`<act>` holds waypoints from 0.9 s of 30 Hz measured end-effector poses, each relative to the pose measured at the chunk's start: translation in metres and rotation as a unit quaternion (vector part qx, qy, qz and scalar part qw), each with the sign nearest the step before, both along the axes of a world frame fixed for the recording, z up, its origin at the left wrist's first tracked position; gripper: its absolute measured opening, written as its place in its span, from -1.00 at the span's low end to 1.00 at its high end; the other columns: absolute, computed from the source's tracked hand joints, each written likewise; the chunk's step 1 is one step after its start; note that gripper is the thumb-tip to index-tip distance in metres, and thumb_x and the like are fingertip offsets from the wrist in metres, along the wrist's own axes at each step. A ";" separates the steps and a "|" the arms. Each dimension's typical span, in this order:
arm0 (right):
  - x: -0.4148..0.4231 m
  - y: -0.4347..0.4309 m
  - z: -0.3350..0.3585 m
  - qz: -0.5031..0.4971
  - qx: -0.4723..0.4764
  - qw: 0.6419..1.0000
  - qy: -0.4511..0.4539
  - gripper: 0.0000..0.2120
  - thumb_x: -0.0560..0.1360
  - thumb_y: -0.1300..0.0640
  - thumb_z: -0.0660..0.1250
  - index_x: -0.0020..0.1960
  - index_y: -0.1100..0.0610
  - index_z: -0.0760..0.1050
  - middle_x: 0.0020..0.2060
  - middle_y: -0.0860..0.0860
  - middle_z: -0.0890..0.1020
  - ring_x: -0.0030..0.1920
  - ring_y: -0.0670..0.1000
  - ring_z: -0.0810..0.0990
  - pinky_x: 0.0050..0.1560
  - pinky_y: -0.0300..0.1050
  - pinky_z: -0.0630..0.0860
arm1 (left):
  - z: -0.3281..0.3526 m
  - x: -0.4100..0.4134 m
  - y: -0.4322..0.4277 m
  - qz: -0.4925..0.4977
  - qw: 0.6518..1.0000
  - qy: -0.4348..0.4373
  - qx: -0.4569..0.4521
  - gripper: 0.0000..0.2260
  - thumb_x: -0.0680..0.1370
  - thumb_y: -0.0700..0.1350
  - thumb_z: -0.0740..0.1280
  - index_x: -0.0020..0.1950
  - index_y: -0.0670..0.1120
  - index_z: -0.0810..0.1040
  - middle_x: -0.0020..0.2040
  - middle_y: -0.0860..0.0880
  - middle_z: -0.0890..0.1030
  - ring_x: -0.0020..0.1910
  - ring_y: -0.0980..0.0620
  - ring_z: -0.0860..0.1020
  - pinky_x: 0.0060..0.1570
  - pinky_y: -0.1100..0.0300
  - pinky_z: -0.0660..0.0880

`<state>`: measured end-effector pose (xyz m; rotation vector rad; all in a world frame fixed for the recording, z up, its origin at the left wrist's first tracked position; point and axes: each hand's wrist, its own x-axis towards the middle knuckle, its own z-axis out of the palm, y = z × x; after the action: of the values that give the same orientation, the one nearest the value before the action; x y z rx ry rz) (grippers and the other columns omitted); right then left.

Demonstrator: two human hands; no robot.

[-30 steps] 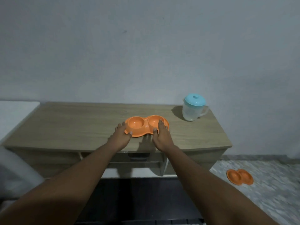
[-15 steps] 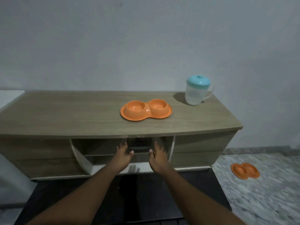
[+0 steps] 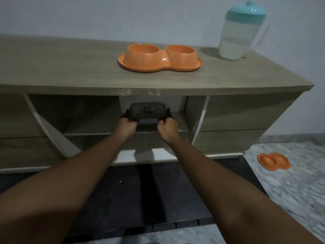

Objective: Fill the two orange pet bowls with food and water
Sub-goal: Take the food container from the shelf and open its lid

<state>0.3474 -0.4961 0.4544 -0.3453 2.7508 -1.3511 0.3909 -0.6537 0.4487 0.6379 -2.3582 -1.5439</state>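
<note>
1. Orange double pet bowl (image 3: 160,58) on top of the wooden cabinet (image 3: 70,67), right of centre, both cups upright; contents hidden by the low viewing angle.
2. Second orange double bowl (image 3: 273,161) on the pale speckled floor (image 3: 290,191), well apart, to the right of the cabinet's base.
3. Translucent jug (image 3: 241,32) with a teal lid at the right rear corner of the cabinet top, near the upper bowl but not touching; lower part pale and cloudy.
4. Dark lidded container (image 3: 147,111) on the middle shelf of the open central compartment, directly below the upper bowl, with a small round mark on its lid.
5. Left hand (image 3: 127,125) curled around the container's left end, fingers wrapped along its side.
6. Right hand (image 3: 167,125) curled around the right end likewise, fingertips reaching up the side.
7. Both forearms stretched forward from the bottom corners, over a dark mat (image 3: 158,199) in front of the cabinet.
</note>
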 end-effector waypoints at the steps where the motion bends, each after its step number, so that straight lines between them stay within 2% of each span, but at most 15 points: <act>1: -0.001 0.000 -0.001 -0.005 -0.010 1.000 -0.001 -0.57 0.57 0.26 0.20 0.38 0.45 0.32 0.29 0.39 0.47 0.28 0.34 0.46 0.32 -0.03 0.37 | -0.003 -0.001 -0.002 0.003 1.000 0.005 0.003 -0.57 0.53 -0.42 0.30 0.41 -0.29 0.44 0.30 -0.27 0.54 0.29 -0.19 0.51 0.03 0.40 0.33; 3: 0.001 -0.001 0.000 -0.010 -0.023 1.000 -0.004 -0.59 0.56 0.26 0.20 0.36 0.45 0.36 0.24 0.40 0.51 0.24 0.34 0.50 0.25 -0.04 0.39 | -0.001 0.003 0.001 0.010 1.000 0.016 0.005 -0.55 0.54 -0.42 0.30 0.43 -0.29 0.42 0.34 -0.26 0.52 0.32 -0.18 0.49 0.06 0.39 0.33; 5: 0.007 0.000 0.002 -0.010 -0.024 1.000 -0.015 -0.64 0.57 0.23 0.19 0.27 0.45 0.43 0.14 0.41 0.56 0.16 0.35 0.54 0.17 0.04 0.44 | 0.009 0.011 0.008 0.008 1.000 0.020 0.005 -0.55 0.56 -0.40 0.31 0.45 -0.31 0.38 0.35 -0.13 0.47 0.30 -0.05 0.46 0.05 0.39 0.31; 7: 0.016 0.004 0.006 -0.015 -0.027 0.999 -0.037 -0.67 0.61 0.15 0.17 0.21 0.38 0.46 0.11 0.37 0.58 0.13 0.33 0.55 0.12 0.05 0.46 | 0.019 0.024 0.014 0.011 1.000 0.007 0.017 -0.62 0.59 -0.34 0.31 0.41 -0.33 0.41 0.21 -0.05 0.46 0.17 0.03 0.43 0.03 0.35 0.32; 9: 0.031 0.009 0.015 -0.020 -0.029 0.998 -0.043 -0.68 0.64 0.08 0.15 0.20 0.31 0.44 0.12 0.32 0.58 0.16 0.29 0.54 0.08 -0.02 0.44 | 0.026 0.038 0.017 0.010 1.000 -0.016 0.023 -0.84 0.60 -0.27 0.32 0.17 -0.28 0.54 -0.02 -0.15 0.56 -0.03 -0.03 0.49 -0.07 0.23 0.35; 11: 0.050 0.015 0.029 -0.015 -0.035 0.998 -0.047 -0.61 0.65 0.08 0.14 0.37 0.30 0.36 0.23 0.29 0.55 0.24 0.26 0.51 0.15 -0.06 0.41 | 0.037 0.057 0.020 0.009 0.999 -0.021 0.031 -0.99 0.59 -0.27 0.34 -0.01 -0.19 0.52 -0.17 -0.18 0.54 -0.16 -0.04 0.50 -0.14 0.18 0.38; 12: 0.061 0.019 0.040 -0.014 -0.036 0.998 -0.056 -0.55 0.64 0.09 0.15 0.45 0.30 0.28 0.27 0.28 0.53 0.27 0.25 0.50 0.20 -0.08 0.40 | 0.047 0.068 0.022 0.002 0.999 -0.018 0.044 -0.93 0.59 -0.31 0.33 0.04 -0.18 0.54 -0.13 -0.17 0.58 -0.14 -0.03 0.53 -0.12 0.21 0.45; 14: 0.082 0.026 0.057 -0.008 -0.029 0.997 -0.071 -0.49 0.64 0.07 0.15 0.53 0.25 0.19 0.28 0.26 0.54 0.26 0.23 0.52 0.21 -0.07 0.42 | 0.069 0.095 0.028 -0.017 0.997 -0.011 0.070 -0.75 0.58 -0.38 0.30 0.23 -0.19 0.54 0.03 -0.08 0.62 -0.05 0.17 0.60 0.03 0.42 0.48; 15: 0.093 0.029 0.060 -0.003 -0.032 0.997 -0.070 -0.48 0.63 0.06 0.15 0.53 0.24 0.19 0.26 0.24 0.56 0.24 0.23 0.54 0.21 -0.06 0.44 | 0.074 0.109 0.032 -0.029 0.997 -0.013 0.071 -0.70 0.58 -0.40 0.29 0.28 -0.18 0.52 0.06 -0.04 0.63 -0.03 0.27 0.60 0.13 0.40 0.47; 17: 0.115 0.036 0.077 0.005 -0.043 0.997 -0.062 -0.48 0.60 0.02 0.14 0.50 0.21 0.24 0.22 0.19 0.59 0.21 0.19 0.57 0.19 -0.04 0.49 | 0.096 0.134 0.039 -0.030 0.997 -0.020 0.074 -0.69 0.58 -0.40 0.30 0.31 -0.22 0.52 0.10 -0.06 0.64 0.06 0.17 0.62 0.25 0.22 0.48; 19: 0.137 0.043 0.096 0.011 -0.053 0.997 -0.060 -0.51 0.61 0.03 0.15 0.49 0.18 0.26 0.22 0.14 0.59 0.19 0.13 0.58 0.19 -0.04 0.50 | 0.116 0.157 0.044 -0.018 0.996 -0.021 0.081 -0.67 0.57 -0.41 0.31 0.33 -0.26 0.51 0.10 -0.08 0.64 0.13 0.03 0.61 0.19 0.35 0.49; 21: 0.154 0.048 0.122 0.024 -0.061 0.996 -0.056 -0.53 0.63 0.07 0.17 0.50 0.16 0.25 0.25 0.11 0.58 0.21 0.07 0.57 0.22 -0.06 0.49 | 0.145 0.177 0.047 -0.010 0.996 -0.025 0.090 -0.65 0.57 -0.41 0.30 0.35 -0.24 0.49 0.10 -0.04 0.64 0.07 0.25 0.62 0.13 0.45 0.48; 23: 0.163 0.048 0.155 0.047 -0.073 0.995 -0.058 -0.51 0.63 0.05 0.17 0.53 0.14 0.20 0.29 0.09 0.56 0.25 0.03 0.55 0.28 -0.03 0.47 | 0.178 0.192 0.048 -0.002 0.995 -0.022 0.095 -0.63 0.58 -0.39 0.30 0.39 -0.22 0.46 0.12 -0.06 0.64 0.00 0.37 0.61 0.17 0.38 0.51; 25: 0.162 0.041 0.181 0.064 -0.076 0.993 -0.057 -0.46 0.63 0.02 0.16 0.55 0.16 0.15 0.36 0.10 0.50 0.31 0.05 0.50 0.32 0.00 0.44 | 0.206 0.196 0.044 0.009 0.995 -0.010 0.096 -0.61 0.59 -0.39 0.29 0.42 -0.23 0.42 0.15 -0.11 0.62 0.05 0.28 0.61 0.08 0.48 0.49; 27: 0.154 0.031 0.205 0.074 -0.091 0.992 -0.039 -0.45 0.63 0.00 0.15 0.55 0.18 0.16 0.40 0.09 0.46 0.36 0.06 0.46 0.36 -0.02 0.40 | 0.229 0.189 0.035 0.024 0.995 0.007 0.095 -0.61 0.59 -0.40 0.27 0.43 -0.26 0.40 0.17 -0.14 0.59 0.12 0.05 0.59 -0.01 0.56 0.46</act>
<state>0.5015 -0.4654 0.6590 -0.4845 2.4910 -1.5451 0.5803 -0.6182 0.6778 0.7156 -2.1868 -1.7582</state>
